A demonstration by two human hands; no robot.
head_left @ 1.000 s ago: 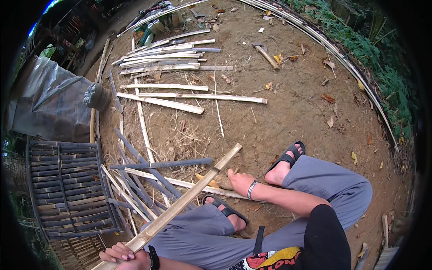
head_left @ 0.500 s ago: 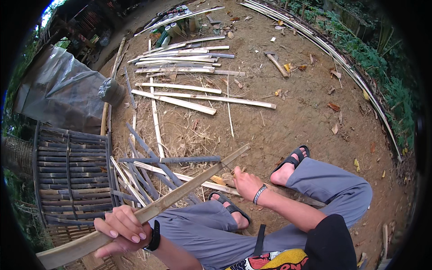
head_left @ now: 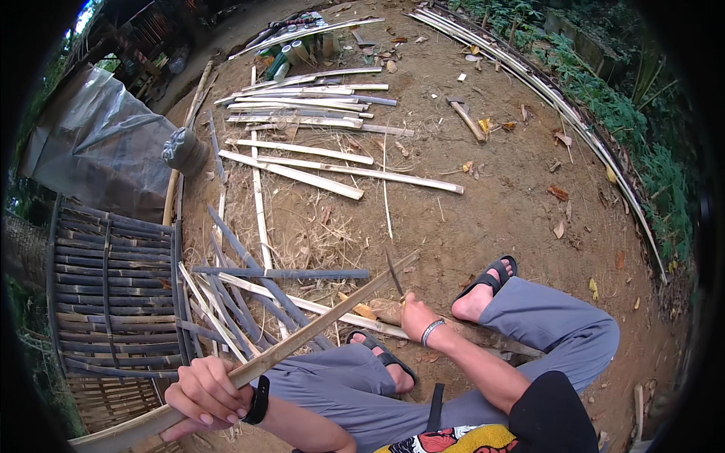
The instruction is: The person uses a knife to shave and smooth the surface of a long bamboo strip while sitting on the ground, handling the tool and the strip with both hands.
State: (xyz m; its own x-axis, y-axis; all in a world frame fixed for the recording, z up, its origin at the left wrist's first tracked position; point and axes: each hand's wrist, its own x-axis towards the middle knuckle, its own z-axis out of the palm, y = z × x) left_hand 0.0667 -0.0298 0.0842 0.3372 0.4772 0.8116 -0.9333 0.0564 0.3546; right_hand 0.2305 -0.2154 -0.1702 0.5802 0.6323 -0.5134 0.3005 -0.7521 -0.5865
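One shirt [head_left: 551,415] bears coloured print [head_left: 495,438]; left hand [head_left: 208,392] grips bamboo [head_left: 317,324]

Brown dirt ground [head_left: 521,226]: split bamboo strips [head_left: 302,177], wooden-handled tool [head_left: 468,122], dry leaves [head_left: 558,193].

"What's changed at your right hand [head_left: 419,317]?"

"My blade [head_left: 396,279] sloped low and leftward from those fingers; now it stands steeply, pointing away beyond them."

"And your left hand [head_left: 208,391]?"

"A second ago I had it lower in view. Now more of the bamboo strip [head_left: 302,332] shows behind its fingers, slanting less steeply ahead of them."
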